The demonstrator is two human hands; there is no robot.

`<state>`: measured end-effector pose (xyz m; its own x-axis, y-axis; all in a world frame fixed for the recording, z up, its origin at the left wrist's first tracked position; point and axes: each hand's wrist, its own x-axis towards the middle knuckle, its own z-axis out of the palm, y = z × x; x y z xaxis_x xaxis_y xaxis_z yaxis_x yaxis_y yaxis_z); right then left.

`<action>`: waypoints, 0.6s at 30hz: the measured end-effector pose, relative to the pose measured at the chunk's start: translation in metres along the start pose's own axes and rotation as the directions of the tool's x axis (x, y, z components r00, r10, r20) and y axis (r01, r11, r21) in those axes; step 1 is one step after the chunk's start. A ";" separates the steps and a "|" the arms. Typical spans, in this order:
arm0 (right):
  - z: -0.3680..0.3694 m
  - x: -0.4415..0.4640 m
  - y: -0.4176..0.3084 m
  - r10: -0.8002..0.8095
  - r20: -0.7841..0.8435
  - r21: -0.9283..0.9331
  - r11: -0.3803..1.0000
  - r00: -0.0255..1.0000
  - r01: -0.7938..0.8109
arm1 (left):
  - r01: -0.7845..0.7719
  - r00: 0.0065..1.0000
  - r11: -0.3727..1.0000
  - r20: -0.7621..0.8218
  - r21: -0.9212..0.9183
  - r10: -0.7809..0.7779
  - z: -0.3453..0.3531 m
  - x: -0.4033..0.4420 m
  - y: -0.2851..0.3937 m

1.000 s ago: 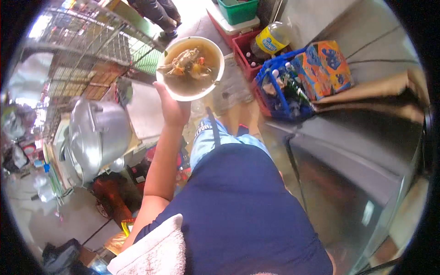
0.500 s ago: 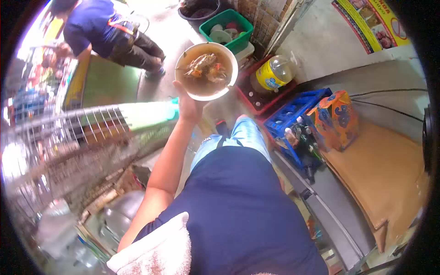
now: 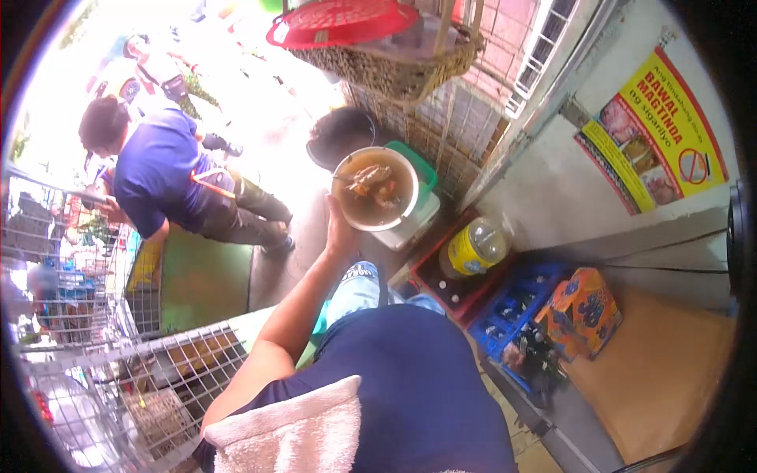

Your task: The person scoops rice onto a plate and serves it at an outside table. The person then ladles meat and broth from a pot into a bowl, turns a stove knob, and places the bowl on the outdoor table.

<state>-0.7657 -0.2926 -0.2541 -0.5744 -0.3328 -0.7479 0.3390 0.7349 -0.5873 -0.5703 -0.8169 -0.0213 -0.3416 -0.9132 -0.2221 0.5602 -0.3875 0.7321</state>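
Note:
My left hand (image 3: pixel 339 227) is closed on the lower left side of a white bowl (image 3: pixel 375 226), which is held out level ahead of me. Brown broth fills the bowl, with chunks of meat or fish (image 3: pixel 374 186) in the middle and a thin utensil or stem at its left rim. Behind the bowl, a green basin and a white lid show partly. My right hand is out of the frame. A light towel (image 3: pixel 292 430) hangs over my left shoulder.
A person in a blue shirt (image 3: pixel 162 169) stands at the left beyond wire racks (image 3: pixel 87 370). A wicker basket (image 3: pixel 394 71) hangs ahead at the top. On the right are a red crate, a large bottle (image 3: pixel 473 248), a blue crate (image 3: pixel 505 315), an orange box (image 3: pixel 579 315) and cardboard (image 3: pixel 662 370).
The view has moved forward and tilted up, bringing the hanging basket and the full sign into sight. The pot has left view. My left hand still holds the bowl.

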 end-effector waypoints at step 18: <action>0.311 -0.109 0.034 0.656 -0.254 0.849 0.503 0.711 -0.160 | 0.539 0.698 0.825 0.460 0.169 -0.550 -0.043 0.183 0.006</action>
<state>-0.4603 -0.4148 -0.2891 -0.3753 0.3961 -0.8380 0.8953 -0.0790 -0.4383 -0.5968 -0.9913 -0.0853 -0.8930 -0.3665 -0.2613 0.1510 -0.7908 0.5932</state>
